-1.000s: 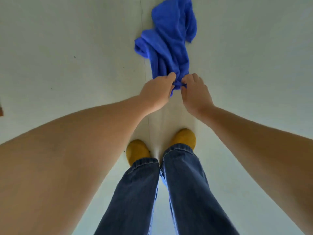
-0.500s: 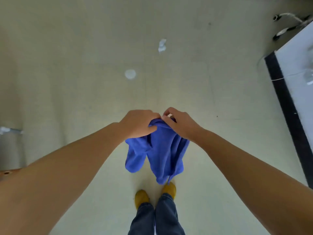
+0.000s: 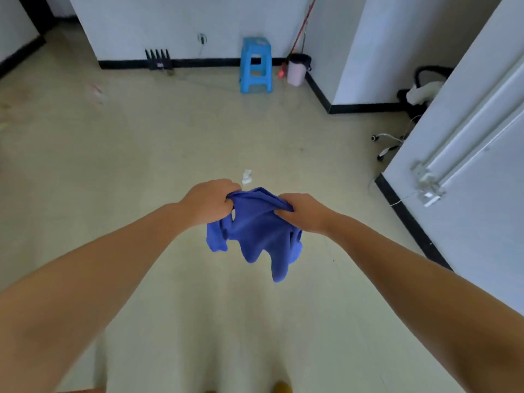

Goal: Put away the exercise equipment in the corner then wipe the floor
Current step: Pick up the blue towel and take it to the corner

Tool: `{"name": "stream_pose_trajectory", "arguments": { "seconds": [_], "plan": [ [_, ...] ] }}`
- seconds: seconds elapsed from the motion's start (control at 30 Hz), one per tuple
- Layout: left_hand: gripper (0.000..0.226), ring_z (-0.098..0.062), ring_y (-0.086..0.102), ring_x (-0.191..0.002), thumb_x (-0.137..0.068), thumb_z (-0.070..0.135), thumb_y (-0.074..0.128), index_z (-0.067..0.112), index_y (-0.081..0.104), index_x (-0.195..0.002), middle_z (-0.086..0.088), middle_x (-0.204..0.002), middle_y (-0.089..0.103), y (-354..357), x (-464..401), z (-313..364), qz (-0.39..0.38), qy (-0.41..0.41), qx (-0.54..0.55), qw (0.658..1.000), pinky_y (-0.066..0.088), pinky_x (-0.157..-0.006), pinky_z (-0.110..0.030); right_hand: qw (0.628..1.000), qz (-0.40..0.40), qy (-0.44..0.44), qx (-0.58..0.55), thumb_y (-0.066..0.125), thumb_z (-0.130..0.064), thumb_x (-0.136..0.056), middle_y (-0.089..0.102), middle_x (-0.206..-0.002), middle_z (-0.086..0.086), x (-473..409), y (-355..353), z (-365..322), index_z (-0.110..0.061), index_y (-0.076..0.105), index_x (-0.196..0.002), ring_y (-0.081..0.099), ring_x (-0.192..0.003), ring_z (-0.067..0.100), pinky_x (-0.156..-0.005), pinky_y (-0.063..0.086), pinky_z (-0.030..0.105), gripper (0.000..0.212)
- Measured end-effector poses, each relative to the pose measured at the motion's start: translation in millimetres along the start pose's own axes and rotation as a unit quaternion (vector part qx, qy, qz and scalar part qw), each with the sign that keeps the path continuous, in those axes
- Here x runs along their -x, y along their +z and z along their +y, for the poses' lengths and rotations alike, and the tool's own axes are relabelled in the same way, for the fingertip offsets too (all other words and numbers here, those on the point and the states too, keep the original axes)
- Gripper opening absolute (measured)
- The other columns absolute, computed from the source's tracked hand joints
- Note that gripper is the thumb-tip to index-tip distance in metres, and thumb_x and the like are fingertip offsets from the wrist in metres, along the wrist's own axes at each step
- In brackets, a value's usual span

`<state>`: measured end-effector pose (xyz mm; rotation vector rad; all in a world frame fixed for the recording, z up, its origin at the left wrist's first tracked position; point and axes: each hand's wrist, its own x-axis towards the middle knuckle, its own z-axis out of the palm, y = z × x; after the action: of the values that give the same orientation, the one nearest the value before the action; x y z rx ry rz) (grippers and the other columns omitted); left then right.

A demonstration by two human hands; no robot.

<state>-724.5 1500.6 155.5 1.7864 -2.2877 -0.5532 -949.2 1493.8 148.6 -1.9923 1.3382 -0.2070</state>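
Observation:
A blue cloth (image 3: 256,234) hangs in the air above the pale floor (image 3: 141,154), held up in front of me. My left hand (image 3: 211,201) grips its upper left edge with curled fingers. My right hand (image 3: 304,212) grips the upper right edge the same way. The rest of the cloth droops in loose folds below both hands. A small white scrap (image 3: 246,177) lies on the floor just beyond my hands.
A blue plastic stool (image 3: 256,65) stands by the far wall, next to a pink bin (image 3: 297,70) and a red-handled stick. A white partition (image 3: 465,171) with a black base runs along the right. Chair castors (image 3: 387,143) and cables lie behind it.
Both hands lifted the blue cloth off the floor and raised it. My view tilted up from my feet to the room, and my hands spread the cloth's top edge apart.

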Motion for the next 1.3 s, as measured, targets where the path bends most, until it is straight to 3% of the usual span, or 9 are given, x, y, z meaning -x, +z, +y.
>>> {"name": "stream_pose_trajectory", "arguments": {
  "seconds": [0.13,0.27,0.47,0.67,0.77,0.83,0.93,1.13,1.3],
  "plan": [
    [0.029,-0.026,0.056,-0.08,-0.078,0.002,0.039,0.017,0.062,-0.086,-0.001,-0.083,0.061,-14,-11,22,0.021,0.051,0.053,0.997,0.047,-0.073,-0.041,0.997,0.078,0.013,0.001,0.046,-0.018,-0.093,0.047,-0.065,-0.004,13,-9,-29,-0.018,0.044,-0.068,0.042,-0.062,0.014,-0.059,0.036,0.025,0.026],
    [0.034,-0.023,0.047,-0.068,-0.08,0.001,0.037,0.025,0.048,-0.058,0.004,-0.062,0.05,-22,-13,58,-0.034,0.148,0.042,0.987,0.039,-0.061,-0.032,0.987,0.137,0.074,0.043,0.044,-0.024,-0.096,0.051,-0.069,-0.001,51,-10,-48,-0.018,0.045,-0.07,0.045,-0.067,0.018,-0.063,0.036,0.028,0.027],
    [0.019,-0.026,0.063,-0.089,-0.09,0.016,0.042,0.018,0.06,-0.094,-0.004,-0.09,0.067,10,26,148,-0.173,0.259,0.14,0.94,0.05,-0.083,-0.041,0.942,0.238,0.229,0.067,0.04,-0.031,-0.098,0.05,-0.069,0.0,176,5,-41,-0.014,0.048,-0.073,0.046,-0.067,0.018,-0.064,0.037,0.03,0.031],
    [0.014,-0.026,0.063,-0.09,-0.089,0.031,0.049,0.023,0.061,-0.094,-0.009,-0.096,0.067,74,126,271,-0.301,0.428,0.114,0.845,0.05,-0.083,-0.039,0.861,0.326,0.389,0.027,0.041,-0.032,-0.097,0.053,-0.071,0.0,355,48,-24,-0.01,0.054,-0.075,0.047,-0.069,0.018,-0.063,0.041,0.031,0.033],
    [0.017,-0.022,0.058,-0.078,-0.091,0.017,0.043,0.013,0.059,-0.094,-0.005,-0.086,0.064,110,189,329,-0.319,0.494,0.068,0.806,0.046,-0.07,-0.032,0.823,0.348,0.448,0.009,0.04,-0.035,-0.097,0.051,-0.069,-0.004,448,87,-23,-0.017,0.049,-0.07,0.047,-0.067,0.016,-0.064,0.041,0.031,0.034],
    [0.02,-0.016,0.049,-0.067,-0.088,0.007,0.039,0.017,0.054,-0.078,0.001,-0.073,0.056,132,238,368,-0.33,0.537,0.038,0.776,0.038,-0.06,-0.026,0.796,0.36,0.487,0.004,0.041,-0.038,-0.096,0.05,-0.067,-0.004,511,117,-26,-0.018,0.047,-0.068,0.048,-0.067,0.017,-0.063,0.042,0.032,0.035],
    [0.03,-0.016,0.041,-0.06,-0.083,0.001,0.035,0.021,0.044,-0.062,0.001,-0.063,0.049,171,318,426,-0.333,0.595,-0.009,0.732,0.032,-0.056,-0.027,0.757,0.376,0.534,-0.013,0.046,-0.041,-0.094,0.048,-0.065,-0.003,614,165,-32,-0.018,0.045,-0.064,0.045,-0.063,0.016,-0.061,0.039,0.031,0.038],
    [0.031,-0.023,0.056,-0.077,-0.086,0.007,0.031,0.02,0.056,-0.074,-0.002,-0.081,0.063,240,505,522,-0.29,0.735,-0.105,0.604,0.047,-0.072,-0.038,0.685,0.4,0.608,-0.018,0.05,-0.044,-0.092,0.051,-0.066,-0.005,811,266,-75,-0.014,0.059,-0.078,0.045,-0.066,0.014,-0.06,0.035,0.028,0.034],
    [0.028,-0.022,0.051,-0.074,-0.087,0.008,0.03,0.021,0.053,-0.076,0.004,-0.073,0.052,263,636,579,-0.267,0.784,-0.114,0.549,0.04,-0.065,-0.032,0.622,0.413,0.665,-0.014,0.042,-0.039,-0.097,0.062,-0.084,0.0,929,323,-100,-0.019,0.061,-0.092,0.054,-0.081,0.021,-0.066,0.04,0.033,0.028]
  ]
}}
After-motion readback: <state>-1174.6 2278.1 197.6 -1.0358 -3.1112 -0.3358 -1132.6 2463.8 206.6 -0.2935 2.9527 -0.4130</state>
